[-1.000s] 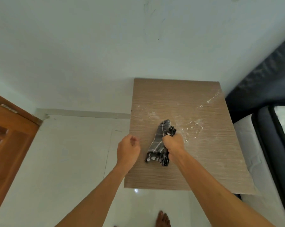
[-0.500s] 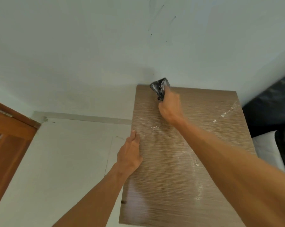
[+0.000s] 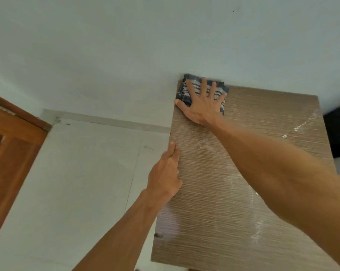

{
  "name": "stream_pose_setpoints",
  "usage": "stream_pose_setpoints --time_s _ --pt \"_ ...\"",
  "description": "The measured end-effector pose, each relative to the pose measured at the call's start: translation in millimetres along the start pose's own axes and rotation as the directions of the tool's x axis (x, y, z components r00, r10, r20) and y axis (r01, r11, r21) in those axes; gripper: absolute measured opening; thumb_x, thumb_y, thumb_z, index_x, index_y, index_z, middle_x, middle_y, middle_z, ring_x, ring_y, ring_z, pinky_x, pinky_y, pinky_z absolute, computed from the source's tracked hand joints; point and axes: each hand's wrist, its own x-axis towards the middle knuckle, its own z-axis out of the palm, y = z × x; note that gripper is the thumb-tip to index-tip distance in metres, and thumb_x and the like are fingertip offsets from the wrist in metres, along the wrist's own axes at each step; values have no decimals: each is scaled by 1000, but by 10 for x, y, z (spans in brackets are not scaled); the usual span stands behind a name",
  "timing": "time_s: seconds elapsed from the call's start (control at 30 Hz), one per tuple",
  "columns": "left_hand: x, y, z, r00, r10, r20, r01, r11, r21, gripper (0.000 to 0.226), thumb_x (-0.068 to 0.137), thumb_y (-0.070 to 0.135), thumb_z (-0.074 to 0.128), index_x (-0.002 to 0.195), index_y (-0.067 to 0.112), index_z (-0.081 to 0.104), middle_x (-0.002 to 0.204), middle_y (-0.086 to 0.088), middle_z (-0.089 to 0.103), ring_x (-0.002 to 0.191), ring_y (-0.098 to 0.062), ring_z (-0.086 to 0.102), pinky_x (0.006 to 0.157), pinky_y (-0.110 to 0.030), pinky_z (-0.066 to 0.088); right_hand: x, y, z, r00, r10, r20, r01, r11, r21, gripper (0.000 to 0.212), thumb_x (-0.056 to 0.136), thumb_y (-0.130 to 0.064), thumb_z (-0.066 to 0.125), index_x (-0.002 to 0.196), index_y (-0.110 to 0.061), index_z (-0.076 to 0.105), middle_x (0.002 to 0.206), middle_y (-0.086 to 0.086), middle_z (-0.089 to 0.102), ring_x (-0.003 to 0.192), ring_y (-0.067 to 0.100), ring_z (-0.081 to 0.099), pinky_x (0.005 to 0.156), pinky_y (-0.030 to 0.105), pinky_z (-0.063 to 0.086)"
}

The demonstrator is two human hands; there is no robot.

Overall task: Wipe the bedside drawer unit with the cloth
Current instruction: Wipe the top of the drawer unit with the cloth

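The bedside drawer unit (image 3: 214, 212) shows its brown wood-grain top, streaked with white dust, against the wall. A dark blue and white striped cloth (image 3: 184, 90) lies spread at the top's far left corner. My right hand (image 3: 202, 102) presses flat on the cloth with fingers splayed. My left hand (image 3: 165, 175) rests on the unit's left edge, fingers straight and together, holding nothing.
A pale wall (image 3: 145, 45) rises behind the unit. White floor tiles (image 3: 77, 182) spread to the left, with a brown wooden door (image 3: 11, 145) at the far left. A dark bed edge (image 3: 339, 133) sits to the right of the unit.
My right hand went from gripping the bunched cloth mid-top to pressing it flat, spread out, at the far left corner. My left hand settled on the left edge. The view moved closer.
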Motion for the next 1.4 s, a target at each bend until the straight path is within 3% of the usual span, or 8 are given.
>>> stream_pose_setpoints --time_s 0.23,0.43,0.57,0.77,0.87,1.03,1.23,1.4 --pt "-36 -74 -27 998 62 24 -59 993 -107 76 93 -5 45 157 17 10 165 4 2 142 -18 33 106 -19 30 -480 136 153 983 -177 -44 174 982 -72 72 87 -79 10 151 -50 -5 165 2 -8 149 35 -10 116 61 -1" --pt "-53 -156 -178 994 -72 -77 29 887 -461 71 93 -10 39 154 24 23 142 -10 51 119 -18 56 95 -21 42 -1189 167 333 945 -326 -18 322 941 -106 71 86 -77 0 151 -50 -4 165 3 -5 150 32 -7 116 61 -1" --pt "-39 -85 -243 990 -81 -118 29 919 -392 57 93 -4 35 144 19 43 132 -11 60 121 -26 56 86 -15 36 -1718 135 461 925 -380 -9 378 923 -72 66 89 -72 -1 151 -50 8 165 1 5 151 30 -1 116 60 2" --pt "-101 -8 -328 983 -160 -85 114 909 -401 52 96 -2 35 145 14 43 135 2 55 122 -17 50 98 -17 35 -2205 108 659 922 -366 -129 371 929 11 64 95 -64 26 148 -30 33 155 1 33 143 26 27 99 52 38" --pt "-163 33 -346 990 -106 -92 66 930 -363 50 95 -3 32 134 16 56 116 6 59 102 -12 52 79 -10 43 -2299 99 734 942 -320 -99 315 947 -57 86 86 -79 22 155 -28 21 163 8 17 148 30 16 110 60 26" --pt "-227 -3 -300 995 -71 -76 48 961 -272 50 93 -2 33 129 17 61 125 -9 65 104 -22 59 86 -25 47 -2464 21 787 963 -265 -49 258 959 -115 91 76 -90 13 154 -43 10 165 10 2 147 47 -3 102 78 10" --pt "-338 -58 -240 999 -36 -33 31 988 -149 44 95 0 34 129 11 59 119 -14 65 108 -30 59 88 -28 47 -2959 -58 909 888 -454 -76 444 888 -119 72 91 -67 40 153 -34 26 161 17 20 145 49 12 112 65 22" --pt "-429 -88 -162 995 95 -6 -95 995 13 45 91 -4 37 133 5 51 132 -14 55 116 -31 54 98 -44 45 -3281 -52 1072 777 -628 48 630 774 -57 101 70 -48 80 154 -28 28 161 12 23 147 41 15 111 60 31"
